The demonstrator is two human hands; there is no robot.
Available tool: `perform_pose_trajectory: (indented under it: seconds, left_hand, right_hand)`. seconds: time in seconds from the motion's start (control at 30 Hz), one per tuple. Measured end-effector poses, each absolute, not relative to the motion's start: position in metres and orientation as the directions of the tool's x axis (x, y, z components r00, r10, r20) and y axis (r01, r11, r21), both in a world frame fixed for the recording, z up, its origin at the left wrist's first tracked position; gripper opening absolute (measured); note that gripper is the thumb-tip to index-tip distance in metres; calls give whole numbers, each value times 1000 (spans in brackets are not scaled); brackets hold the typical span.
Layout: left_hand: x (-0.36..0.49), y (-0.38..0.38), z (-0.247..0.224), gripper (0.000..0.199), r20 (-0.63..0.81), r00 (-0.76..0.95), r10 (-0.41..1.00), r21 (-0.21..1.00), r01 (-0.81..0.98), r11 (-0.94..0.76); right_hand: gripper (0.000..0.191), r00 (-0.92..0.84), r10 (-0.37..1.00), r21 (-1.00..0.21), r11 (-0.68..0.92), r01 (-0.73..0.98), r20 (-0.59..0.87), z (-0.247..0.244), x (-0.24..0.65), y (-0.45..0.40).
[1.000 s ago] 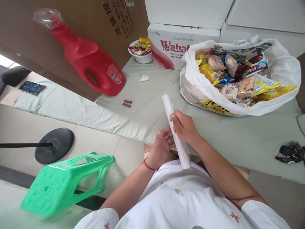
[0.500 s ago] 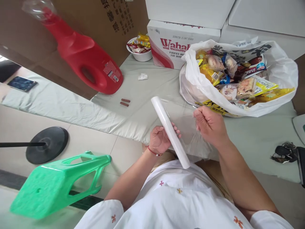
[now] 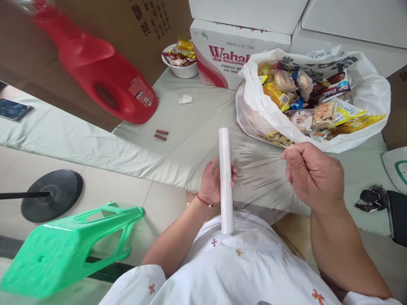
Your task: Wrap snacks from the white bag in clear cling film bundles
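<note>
A white roll of clear plastic film point(image 3: 225, 186) stands nearly upright in the picture, its lower end over the white shirt. My left hand point(image 3: 213, 182) is wrapped round it from behind, fingertips showing on its right side. My right hand point(image 3: 313, 176) pinches the free edge of the film, off to the right. Between the two hands the clear film point(image 3: 260, 167) is stretched and creased. Just beyond my right hand lies an open white plastic bag point(image 3: 254, 110) full of wrapped snacks.
A red jug point(image 3: 111, 80), a white bowl of wrappers point(image 3: 184, 71), two small brown strips point(image 3: 161, 135) and a Wahaha box point(image 3: 219, 63) are on the cloth-covered table. A green stool point(image 3: 54, 254) is at lower left, keys point(image 3: 372, 198) at right.
My right hand has moved right, drawing out more film, now stretched tight. The roll has turned from slanted to nearly upright in my left hand. The view has shifted slightly.
</note>
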State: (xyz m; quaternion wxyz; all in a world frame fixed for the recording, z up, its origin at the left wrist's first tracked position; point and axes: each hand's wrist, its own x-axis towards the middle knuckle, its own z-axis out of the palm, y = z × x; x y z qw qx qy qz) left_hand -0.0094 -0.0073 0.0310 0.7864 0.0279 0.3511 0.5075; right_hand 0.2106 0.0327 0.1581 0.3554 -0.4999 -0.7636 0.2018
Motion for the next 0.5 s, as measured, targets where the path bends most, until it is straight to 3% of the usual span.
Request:
perform_pose_trajectory:
  seconds: [0.13, 0.27, 0.37, 0.5]
  left_hand:
    - [-5, -7, 34, 52, -546, 132, 827, 623, -596, 507]
    - [-18, -12, 32, 42, -507, 206, 837, 547, -674, 497]
    - [-23, -15, 32, 42, -486, 213, 848, 484, -742, 464]
    - [-12, -10, 34, 55, -547, 44, 836, 642, -619, 453]
  right_hand:
    - [32, -210, 893, -608, 428, 669, 398, 162, 222, 26]
    - [29, -70, 890, -587, 355, 728, 451, 165, 250, 26]
    - [30, 10, 897, -636, 306, 708, 442, 159, 267, 26]
    - [31, 45, 920, -663, 246, 707, 389, 148, 275, 19]
